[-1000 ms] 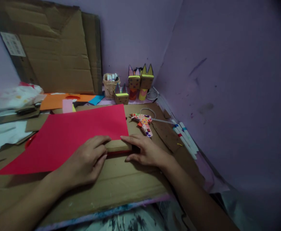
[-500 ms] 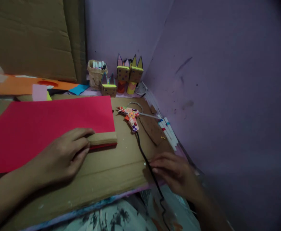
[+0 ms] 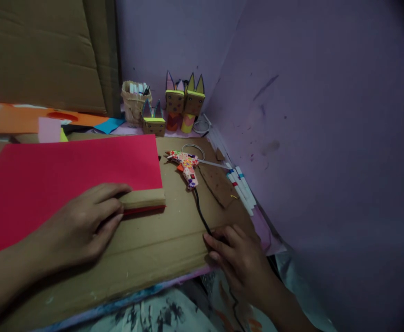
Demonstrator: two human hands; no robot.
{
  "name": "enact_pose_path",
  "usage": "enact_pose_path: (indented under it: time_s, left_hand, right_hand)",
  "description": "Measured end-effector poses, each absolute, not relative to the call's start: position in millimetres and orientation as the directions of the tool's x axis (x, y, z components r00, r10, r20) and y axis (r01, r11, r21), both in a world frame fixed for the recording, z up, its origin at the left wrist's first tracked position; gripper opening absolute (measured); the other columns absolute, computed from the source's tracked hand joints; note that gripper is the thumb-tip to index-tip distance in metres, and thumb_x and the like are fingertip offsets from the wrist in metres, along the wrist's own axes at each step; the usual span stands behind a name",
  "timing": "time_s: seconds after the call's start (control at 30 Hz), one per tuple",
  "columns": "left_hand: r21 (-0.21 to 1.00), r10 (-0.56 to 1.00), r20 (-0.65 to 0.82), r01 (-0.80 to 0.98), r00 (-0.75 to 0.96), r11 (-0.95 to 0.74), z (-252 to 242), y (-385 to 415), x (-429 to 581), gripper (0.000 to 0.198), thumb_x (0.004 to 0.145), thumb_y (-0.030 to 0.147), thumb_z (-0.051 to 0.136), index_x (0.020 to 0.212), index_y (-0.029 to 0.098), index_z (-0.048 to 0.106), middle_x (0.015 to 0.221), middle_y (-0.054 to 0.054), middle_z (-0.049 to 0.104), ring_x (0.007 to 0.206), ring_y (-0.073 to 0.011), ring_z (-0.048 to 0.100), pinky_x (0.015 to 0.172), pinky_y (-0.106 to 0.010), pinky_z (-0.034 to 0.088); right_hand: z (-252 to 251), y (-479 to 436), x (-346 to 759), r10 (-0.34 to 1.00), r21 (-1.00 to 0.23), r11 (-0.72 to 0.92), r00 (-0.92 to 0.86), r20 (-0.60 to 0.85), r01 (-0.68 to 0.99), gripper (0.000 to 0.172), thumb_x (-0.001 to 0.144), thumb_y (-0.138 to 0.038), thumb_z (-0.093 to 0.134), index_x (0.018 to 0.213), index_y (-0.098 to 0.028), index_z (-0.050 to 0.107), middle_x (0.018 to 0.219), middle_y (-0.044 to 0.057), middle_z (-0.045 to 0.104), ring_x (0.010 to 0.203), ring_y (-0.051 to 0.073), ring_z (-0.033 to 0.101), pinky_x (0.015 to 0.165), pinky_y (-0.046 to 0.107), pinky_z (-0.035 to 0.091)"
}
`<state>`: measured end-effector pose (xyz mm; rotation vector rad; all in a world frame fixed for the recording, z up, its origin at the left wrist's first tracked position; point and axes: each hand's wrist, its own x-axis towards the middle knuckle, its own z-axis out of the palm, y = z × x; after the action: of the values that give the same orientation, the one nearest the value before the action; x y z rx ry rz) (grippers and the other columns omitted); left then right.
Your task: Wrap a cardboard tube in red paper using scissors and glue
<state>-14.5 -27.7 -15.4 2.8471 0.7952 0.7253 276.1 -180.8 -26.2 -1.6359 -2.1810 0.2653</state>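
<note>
My left hand [image 3: 84, 221] is closed over a cardboard strip [image 3: 145, 198] that lies along the near edge of a red sheet of paper [image 3: 84, 166]. The strip's right end sticks out past my fingers. Over the black cord [image 3: 201, 212] of a glue gun, my right hand [image 3: 238, 256] has its thumb and fingers pinched together. The cord runs under that hand and comes out again below it. Patterned in many colours, the glue gun [image 3: 187, 168] lies on its side on the cardboard board [image 3: 160, 253], its nozzle to the left and a glue stick in its back.
Several white markers [image 3: 240, 186] lie at the right by the purple wall [image 3: 309, 138]. A pen holder [image 3: 136, 108] and cardboard figures with pointed ears [image 3: 194, 101] stand at the back. Orange paper [image 3: 18, 120] lies at the back left, near a large cardboard panel [image 3: 39, 55].
My right hand has moved left onto the cord and now pinches it. My left hand stays on the cardboard strip. The whole view has shifted slightly.
</note>
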Motion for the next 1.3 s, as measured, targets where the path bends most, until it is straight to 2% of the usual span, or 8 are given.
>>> enact_pose_path:
  time_s: [0.2, 0.33, 0.53, 0.77, 0.97, 1.1, 1.2, 1.3]
  left_hand:
    - [0.226, 0.524, 0.420, 0.473, 0.741, -0.851, -15.8, -27.5, -12.6, 0.019, 0.089, 0.020, 0.043, 0.086, 0.017, 0.061, 0.113, -0.010, 0.056, 0.100, -0.0208, 0.057, 0.081, -0.033, 0.051]
    - [0.213, 0.512, 0.423, 0.467, 0.748, -0.858, -16.1, -26.8, -13.6, 0.019, 0.089, 0.021, 0.044, 0.086, 0.017, 0.062, 0.113, -0.010, 0.057, 0.100, -0.0218, 0.057, 0.081, -0.034, 0.051]
    - [0.207, 0.507, 0.411, 0.464, 0.758, -0.861, -16.6, -25.3, -15.3, 0.020, 0.089, 0.021, 0.043, 0.085, 0.016, 0.062, 0.115, -0.010, 0.056, 0.101, -0.0209, 0.056, 0.082, -0.034, 0.051]
    - [0.211, 0.518, 0.409, 0.475, 0.751, -0.854, -16.7, -28.2, -15.4, 0.019, 0.089, 0.021, 0.043, 0.087, 0.017, 0.061, 0.115, -0.011, 0.056, 0.101, -0.0217, 0.056, 0.081, -0.035, 0.052]
    - [0.226, 0.523, 0.407, 0.472, 0.749, -0.852, -15.8, -27.3, -15.7, 0.020, 0.089, 0.020, 0.043, 0.083, 0.017, 0.062, 0.114, -0.011, 0.057, 0.102, -0.0221, 0.057, 0.083, -0.036, 0.051]
    - [0.213, 0.500, 0.418, 0.453, 0.759, -0.866, -16.8, -25.3, -15.1, 0.019, 0.088, 0.019, 0.043, 0.084, 0.017, 0.062, 0.113, -0.012, 0.057, 0.101, -0.0223, 0.057, 0.083, -0.036, 0.052]
    - [0.192, 0.502, 0.429, 0.467, 0.751, -0.863, -18.1, -24.4, -15.1, 0.019, 0.088, 0.019, 0.044, 0.085, 0.016, 0.062, 0.113, -0.012, 0.058, 0.101, -0.0227, 0.058, 0.083, -0.037, 0.052]
    - [0.168, 0.488, 0.467, 0.468, 0.737, -0.868, -19.2, -25.3, -17.2, 0.018, 0.086, 0.020, 0.046, 0.086, 0.018, 0.064, 0.111, -0.011, 0.061, 0.099, -0.0227, 0.060, 0.081, -0.035, 0.054]
  right_hand:
    - [-33.3, -178.1, 283.0, 0.973, -0.823, 0.113, 0.108, 0.206, 0.556, 0.026, 0.090, -0.026, 0.051, 0.108, -0.030, 0.069, 0.089, 0.005, 0.065, 0.084, 0.018, 0.062, 0.070, 0.031, 0.051]
    - [-30.8, -170.2, 288.0, 0.949, -0.921, 0.002, 0.289, 0.124, 0.390, 0.016, 0.082, -0.027, 0.062, 0.092, -0.027, 0.074, 0.085, 0.003, 0.070, 0.080, 0.018, 0.065, 0.068, 0.029, 0.052]
    - [-27.1, -165.0, 276.4, 0.964, -0.712, 0.168, 0.037, 0.263, 0.682, 0.011, 0.083, -0.019, 0.060, 0.082, -0.021, 0.071, 0.073, 0.004, 0.065, 0.065, 0.015, 0.062, 0.057, 0.025, 0.047]
    - [-28.8, -157.0, 270.5, 0.987, -0.410, 0.096, -0.034, 0.156, 0.907, 0.015, 0.083, -0.015, 0.055, 0.077, -0.021, 0.068, 0.075, 0.004, 0.067, 0.064, 0.017, 0.063, 0.056, 0.026, 0.043]
    - [-28.1, -152.6, 260.4, 0.998, -0.045, 0.032, -0.029, 0.049, 0.998, 0.015, 0.081, -0.013, 0.051, 0.076, -0.021, 0.063, 0.073, 0.004, 0.065, 0.050, 0.015, 0.056, 0.043, 0.028, 0.022]
    - [-31.9, -155.0, 268.1, 0.996, -0.324, 0.028, 0.003, 0.095, 0.946, 0.017, 0.084, -0.015, 0.042, 0.075, -0.020, 0.055, 0.074, 0.004, 0.061, 0.063, 0.017, 0.058, 0.052, 0.026, 0.034]
    - [-25.7, -150.3, 279.9, 0.990, -0.684, -0.027, 0.115, 0.083, 0.729, 0.020, 0.088, -0.027, 0.038, 0.071, -0.021, 0.047, 0.064, -0.001, 0.050, 0.059, 0.014, 0.050, 0.055, 0.025, 0.038]
    - [-8.0, -129.5, 288.6, 0.980, -0.877, -0.096, 0.200, 0.000, 0.470, 0.024, 0.086, -0.040, 0.044, 0.069, -0.022, 0.043, 0.056, -0.006, 0.034, 0.048, 0.011, 0.034, 0.044, 0.021, 0.029]
